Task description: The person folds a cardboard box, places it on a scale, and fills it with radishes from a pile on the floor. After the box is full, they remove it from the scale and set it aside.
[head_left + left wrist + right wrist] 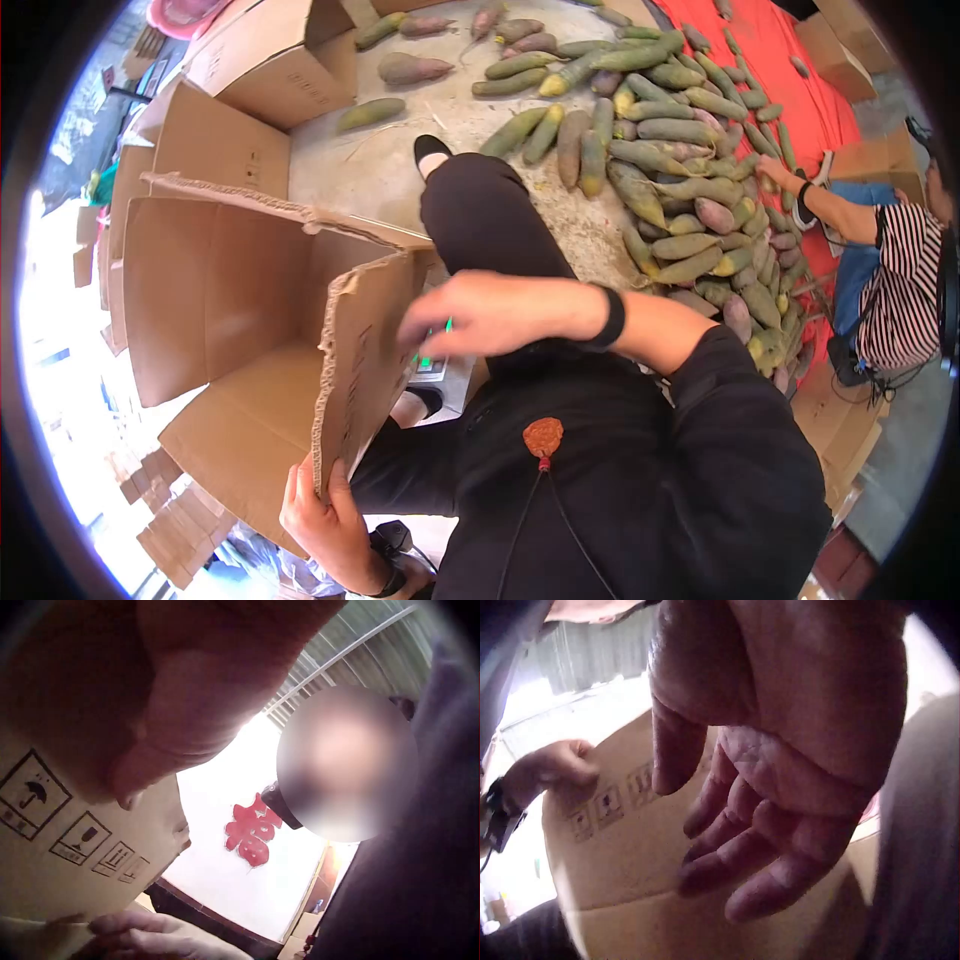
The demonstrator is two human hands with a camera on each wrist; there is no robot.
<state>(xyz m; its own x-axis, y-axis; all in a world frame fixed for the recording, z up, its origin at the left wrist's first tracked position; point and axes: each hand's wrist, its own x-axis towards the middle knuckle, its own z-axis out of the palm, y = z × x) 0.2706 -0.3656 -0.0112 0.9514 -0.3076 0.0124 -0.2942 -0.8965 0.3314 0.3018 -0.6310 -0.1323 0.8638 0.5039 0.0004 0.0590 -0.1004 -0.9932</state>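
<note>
A large cardboard box (215, 290) stands with its top open at the person's left. The left hand (325, 520) grips the edge of its near flap (365, 350), thumb on the printed outer face. In the left wrist view the left thumb (139, 780) lies beside printed handling symbols (82, 838). The right hand (480, 315) is in front of the same flap, close to its upper part. Its fingers (780, 862) are spread and loosely bent in the right wrist view, with nothing in them. Below it, a device with green lit digits (430, 365) is partly hidden.
A heap of long green and purplish radishes (690, 190) covers the floor ahead and right, partly on a red sheet (810, 110). Another person in a striped shirt (900, 280) reaches into it. More cardboard boxes (265, 60) stand at the far left.
</note>
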